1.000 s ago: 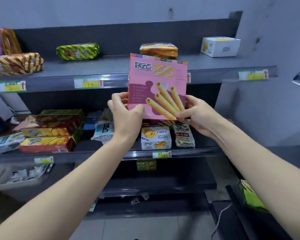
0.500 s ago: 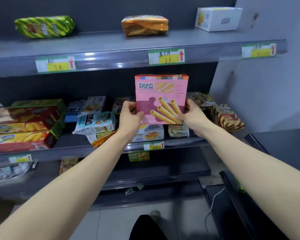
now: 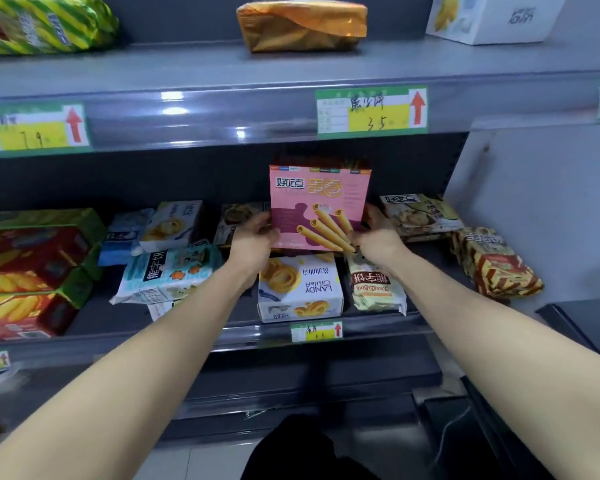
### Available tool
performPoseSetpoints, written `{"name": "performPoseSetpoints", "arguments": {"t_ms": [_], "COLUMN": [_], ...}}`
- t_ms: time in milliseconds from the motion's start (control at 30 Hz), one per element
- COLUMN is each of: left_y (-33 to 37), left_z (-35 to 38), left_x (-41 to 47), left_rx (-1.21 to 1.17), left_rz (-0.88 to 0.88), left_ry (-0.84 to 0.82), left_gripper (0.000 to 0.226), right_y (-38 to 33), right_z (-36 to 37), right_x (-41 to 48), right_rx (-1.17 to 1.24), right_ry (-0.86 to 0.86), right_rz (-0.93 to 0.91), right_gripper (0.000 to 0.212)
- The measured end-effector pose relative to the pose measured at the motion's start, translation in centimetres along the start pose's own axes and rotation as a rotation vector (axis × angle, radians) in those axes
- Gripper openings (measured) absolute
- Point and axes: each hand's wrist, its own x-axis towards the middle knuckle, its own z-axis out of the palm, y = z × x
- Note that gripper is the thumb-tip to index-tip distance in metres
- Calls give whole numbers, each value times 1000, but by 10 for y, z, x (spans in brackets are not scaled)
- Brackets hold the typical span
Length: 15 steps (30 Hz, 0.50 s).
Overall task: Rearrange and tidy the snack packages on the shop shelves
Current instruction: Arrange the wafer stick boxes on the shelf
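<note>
Pink box (image 3: 321, 202) just came down to the middle shelf (image 3: 94, 322), 12 o'clock of the LANDY box (image 3: 300, 289), left hand (image 3: 253, 242) and right hand (image 3: 378, 239) pinching its bottom corners, so nearly shelved imo.

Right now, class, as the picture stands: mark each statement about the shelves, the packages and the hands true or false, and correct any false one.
1. A gold foil packet lies on the top shelf. True.
2. The left hand and the right hand both hold the pink box upright. True.
3. The pink box stands on the top shelf. False: it is held below that shelf, level with the goods of the middle shelf.
4. The LANDY box lies behind the pink box. False: it lies in front of it, at the front edge of its shelf.
</note>
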Motion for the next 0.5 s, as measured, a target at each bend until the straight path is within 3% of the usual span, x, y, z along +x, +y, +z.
{"name": "performPoseSetpoints", "arguments": {"t_ms": [333, 500], "left_y": [-15, -19], "left_z": [2, 1], "left_x": [16, 19], "left_rx": [0, 2], "left_rz": [-68, -108], "left_ry": [-124, -95], "left_gripper": [38, 36], "right_y": [29, 40], "right_z": [10, 16], "right_x": [36, 36], "right_rx": [-60, -82], "right_ry": [18, -31], "right_rz": [66, 88], "right_gripper": [46, 58]}}
